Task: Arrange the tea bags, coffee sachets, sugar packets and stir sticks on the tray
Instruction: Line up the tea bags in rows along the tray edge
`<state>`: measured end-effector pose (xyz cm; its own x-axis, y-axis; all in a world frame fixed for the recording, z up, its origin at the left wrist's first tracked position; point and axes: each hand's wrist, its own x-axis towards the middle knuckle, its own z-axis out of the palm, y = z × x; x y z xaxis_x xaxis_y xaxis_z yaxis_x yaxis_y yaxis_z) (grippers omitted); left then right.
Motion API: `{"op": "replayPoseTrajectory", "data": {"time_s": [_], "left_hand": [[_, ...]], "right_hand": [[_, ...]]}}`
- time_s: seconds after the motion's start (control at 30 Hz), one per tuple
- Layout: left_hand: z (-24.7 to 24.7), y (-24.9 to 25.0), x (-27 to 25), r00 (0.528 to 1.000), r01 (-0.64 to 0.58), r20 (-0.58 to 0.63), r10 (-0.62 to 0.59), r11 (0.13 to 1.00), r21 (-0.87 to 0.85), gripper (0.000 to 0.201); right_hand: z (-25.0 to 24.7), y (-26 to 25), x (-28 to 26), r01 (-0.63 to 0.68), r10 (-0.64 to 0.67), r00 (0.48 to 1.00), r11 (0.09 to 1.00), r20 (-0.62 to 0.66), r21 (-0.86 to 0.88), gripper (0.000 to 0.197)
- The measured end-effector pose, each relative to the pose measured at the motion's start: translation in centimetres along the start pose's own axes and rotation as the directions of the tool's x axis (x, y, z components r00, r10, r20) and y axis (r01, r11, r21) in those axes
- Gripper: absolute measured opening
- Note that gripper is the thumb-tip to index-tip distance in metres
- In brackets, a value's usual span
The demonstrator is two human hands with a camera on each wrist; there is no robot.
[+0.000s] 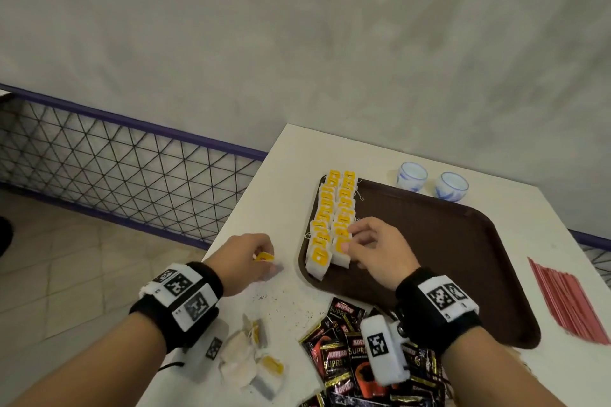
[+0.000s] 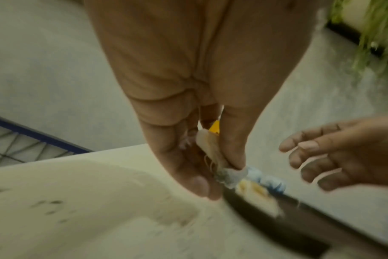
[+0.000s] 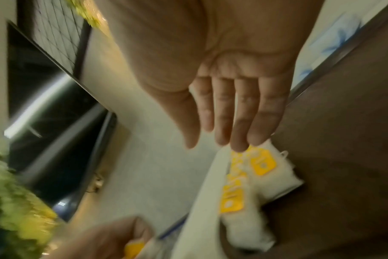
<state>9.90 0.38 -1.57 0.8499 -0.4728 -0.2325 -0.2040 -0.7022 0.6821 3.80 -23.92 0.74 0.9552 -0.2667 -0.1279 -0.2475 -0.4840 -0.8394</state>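
Beside the tray (image 1: 463,258), left hand (image 1: 243,261) pinches a tea bag (image 1: 264,256), right hand (image 1: 373,248) w/ fingers spread at the rows (image 1: 330,218) — careless drop prob. knocks them crooked.

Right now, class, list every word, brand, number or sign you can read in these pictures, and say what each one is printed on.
"KOPIKO": on the black coffee sachets piled on the table.
"SUPRE", cut off: on the same sachets, under the brand.
Yellow tags of the tea bags on the tray: print too small to read.
Wristbands: square black-and-white code markers, no words.
Both wrist views: too blurred to read.
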Motion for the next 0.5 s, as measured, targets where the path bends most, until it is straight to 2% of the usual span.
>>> {"op": "replayPoseTrajectory", "data": {"time_s": [0.1,0.17,0.23,0.33,0.5], "left_hand": [[-0.5,1.9,-1.3,0.995,-0.099,-0.003,0.104,0.943,-0.319,0.020],[-0.5,3.1,-2.1,0.987,-0.144,0.009,0.163,0.898,-0.417,0.026],[-0.2,4.1,-2.8,0.973,-0.204,0.003,0.230,0.869,-0.451,0.033],[0.4,5.2,-3.5,0.956,-0.264,-0.008,0.292,0.853,-0.451,0.035],[1.0,5.8,-4.0,0.949,-0.312,-0.113,0.294,0.925,-0.216,0.032]], "right_hand": [[1.2,-1.1,-2.3,0.035,-0.065,0.975,0.989,0.211,0.143,0.013],[2.3,-1.9,-3.6,-0.062,-0.037,0.951,0.949,0.306,0.308,0.018],[3.2,-2.2,-4.6,-0.148,-0.021,0.928,0.895,0.372,0.420,0.030],[3.4,-1.8,-5.5,-0.142,-0.051,0.929,0.865,0.366,0.482,0.041],[3.0,-0.8,-6.2,-0.068,-0.051,0.975,0.857,0.216,0.511,0.026]]}}
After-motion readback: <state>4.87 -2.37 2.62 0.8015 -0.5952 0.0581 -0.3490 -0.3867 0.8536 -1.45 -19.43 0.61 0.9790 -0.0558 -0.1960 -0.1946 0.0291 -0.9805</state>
